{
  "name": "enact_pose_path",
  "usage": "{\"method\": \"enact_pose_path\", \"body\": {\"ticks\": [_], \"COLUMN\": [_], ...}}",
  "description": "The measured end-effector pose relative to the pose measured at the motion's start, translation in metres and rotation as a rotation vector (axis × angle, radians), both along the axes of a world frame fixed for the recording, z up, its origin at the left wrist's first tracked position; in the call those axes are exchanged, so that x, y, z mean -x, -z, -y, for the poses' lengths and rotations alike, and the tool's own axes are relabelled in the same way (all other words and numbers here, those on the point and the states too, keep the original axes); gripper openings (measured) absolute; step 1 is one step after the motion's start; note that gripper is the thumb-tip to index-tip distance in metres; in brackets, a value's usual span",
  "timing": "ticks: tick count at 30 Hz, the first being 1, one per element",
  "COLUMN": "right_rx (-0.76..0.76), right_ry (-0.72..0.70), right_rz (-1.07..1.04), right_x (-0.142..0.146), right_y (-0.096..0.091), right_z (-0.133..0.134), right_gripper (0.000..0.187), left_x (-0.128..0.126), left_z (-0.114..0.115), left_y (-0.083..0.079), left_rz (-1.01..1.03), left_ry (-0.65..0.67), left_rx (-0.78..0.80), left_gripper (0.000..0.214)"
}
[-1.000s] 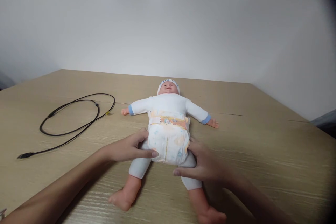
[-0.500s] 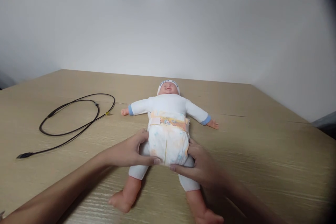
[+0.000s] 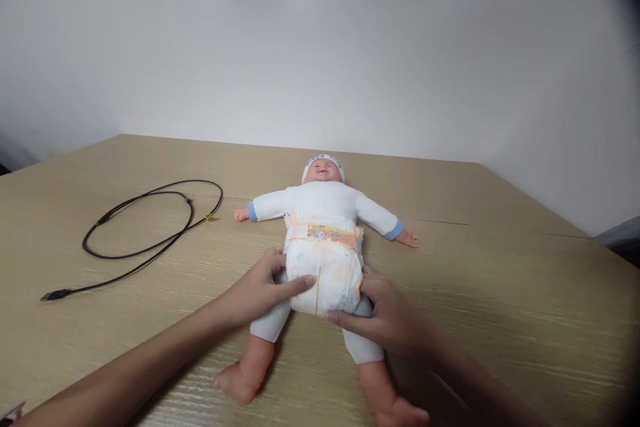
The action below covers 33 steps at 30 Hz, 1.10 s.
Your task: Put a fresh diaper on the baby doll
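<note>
A baby doll (image 3: 323,199) in a white suit with blue cuffs lies on its back, arms spread and feet toward me. Around its hips is a white diaper (image 3: 325,260), with an orange patterned waistband fastened across the front. My left hand (image 3: 270,287) grips the diaper's left leg edge; its thumb lies on the front panel and the other fingers are partly hidden behind the side. On the opposite side, my right hand (image 3: 383,310) holds the right leg edge, thumb at the lower rim near the crotch and fingers curled at the side.
A black cable (image 3: 150,250) lies in loose loops on the wooden table (image 3: 500,300), left of the doll. A pale partition (image 3: 300,67) rises behind the table's far edge.
My left thumb has moved up from the diaper's lower rim onto its front panel. My right hand keeps nearly the same hold. The whole view has shifted slightly.
</note>
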State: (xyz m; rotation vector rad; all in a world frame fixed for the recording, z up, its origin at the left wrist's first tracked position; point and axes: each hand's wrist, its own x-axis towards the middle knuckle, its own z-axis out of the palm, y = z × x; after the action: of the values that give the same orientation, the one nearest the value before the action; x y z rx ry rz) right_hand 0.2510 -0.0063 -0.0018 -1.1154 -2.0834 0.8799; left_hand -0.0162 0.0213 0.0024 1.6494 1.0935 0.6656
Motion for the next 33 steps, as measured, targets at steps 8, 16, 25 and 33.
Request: {"method": "enact_pose_path", "body": {"ticks": [8, 16, 25, 33], "right_rx": [0.017, 0.012, 0.021, 0.064], "right_ry": [-0.03, -0.03, 0.056, 0.033], "right_rz": [-0.017, -0.006, -0.026, -0.05], "right_x": [-0.001, -0.004, 0.003, 0.003], "right_y": [-0.003, -0.003, 0.0, 0.002], "right_z": [-0.002, -0.002, 0.002, 0.0], "right_gripper": [0.034, 0.03, 0.046, 0.042], "left_x": [-0.002, 0.0, 0.002, 0.002], "left_z": [-0.002, 0.0, 0.006, 0.005], "left_y": [0.001, 0.002, 0.016, 0.023], "left_rz": [0.168, 0.075, -0.058, -0.101], "left_ry": [0.061, 0.006, 0.013, 0.025], "left_rx": [0.045, 0.023, -0.052, -0.112], "left_gripper": [0.038, 0.045, 0.073, 0.057]}}
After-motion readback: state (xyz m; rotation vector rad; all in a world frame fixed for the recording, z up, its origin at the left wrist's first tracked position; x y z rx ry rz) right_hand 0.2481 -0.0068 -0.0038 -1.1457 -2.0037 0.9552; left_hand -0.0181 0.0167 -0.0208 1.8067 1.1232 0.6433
